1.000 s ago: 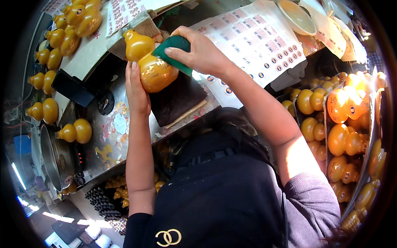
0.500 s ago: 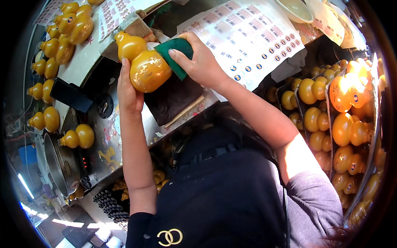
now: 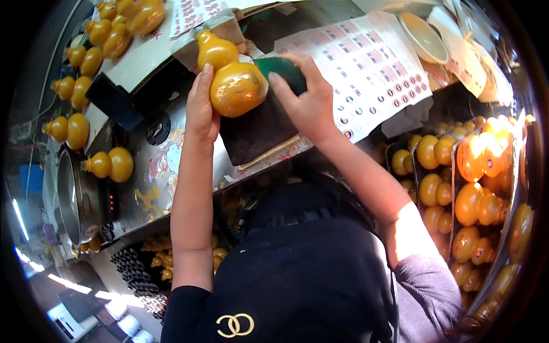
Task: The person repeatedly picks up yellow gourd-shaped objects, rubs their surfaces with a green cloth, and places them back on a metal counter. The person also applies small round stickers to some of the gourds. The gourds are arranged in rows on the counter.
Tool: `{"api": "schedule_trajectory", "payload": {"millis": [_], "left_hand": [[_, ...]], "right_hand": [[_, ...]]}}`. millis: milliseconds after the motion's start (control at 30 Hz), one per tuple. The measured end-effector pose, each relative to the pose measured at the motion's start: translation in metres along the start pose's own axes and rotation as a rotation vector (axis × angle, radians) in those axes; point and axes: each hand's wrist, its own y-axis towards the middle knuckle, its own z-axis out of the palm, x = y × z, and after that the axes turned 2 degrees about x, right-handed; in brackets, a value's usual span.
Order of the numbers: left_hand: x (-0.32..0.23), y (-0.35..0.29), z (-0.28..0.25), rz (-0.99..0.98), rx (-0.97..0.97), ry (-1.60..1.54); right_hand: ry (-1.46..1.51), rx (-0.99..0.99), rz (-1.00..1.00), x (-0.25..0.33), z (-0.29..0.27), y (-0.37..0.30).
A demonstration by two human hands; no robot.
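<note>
A glossy amber gourd-shaped bottle (image 3: pixel 237 86) with gold decoration on its lower bulb is tilted over a dark pad on the bench. My left hand (image 3: pixel 202 106) is closed around its left side, thumb along the waist. In my right hand (image 3: pixel 309 97), pinched between thumb and fingers, a dark green pad or cloth (image 3: pixel 283 74) presses against or lies very close to the bottle's right side. The dark brown pad (image 3: pixel 249 134) lies beneath both hands at the bench's front edge.
Sheets of round stickers (image 3: pixel 357 68) lie to the right, with a pale bowl (image 3: pixel 423 37) beyond. A phone on a stand (image 3: pixel 114 100) and a metal pan (image 3: pixel 71 194) are at left. More gourds (image 3: pixel 77 131) line the left; racks of gourds (image 3: pixel 469 203) stand at right.
The view has shifted, so the bench appears farther right and slightly turned. The green pad has slid slightly along the bottle's right side, and both hands keep their holds.
</note>
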Motion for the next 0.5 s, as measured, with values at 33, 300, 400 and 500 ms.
{"api": "schedule_trajectory", "payload": {"millis": [33, 300, 400, 500], "left_hand": [[0.002, 0.003, -0.003, 0.000, 0.005, -0.006], [0.001, 0.005, -0.006, -0.035, 0.088, -0.103], [-0.002, 0.005, -0.008, -0.038, 0.127, -0.120], [-0.003, 0.005, -0.010, -0.030, 0.067, -0.070]], "right_hand": [[0.025, -0.004, -0.135, 0.005, 0.003, -0.003], [-0.280, 0.328, -0.596, 0.024, 0.025, -0.017], [-0.305, 0.370, -0.645, 0.025, 0.031, -0.020], [-0.313, 0.406, -0.644, 0.028, 0.036, -0.024]]}}
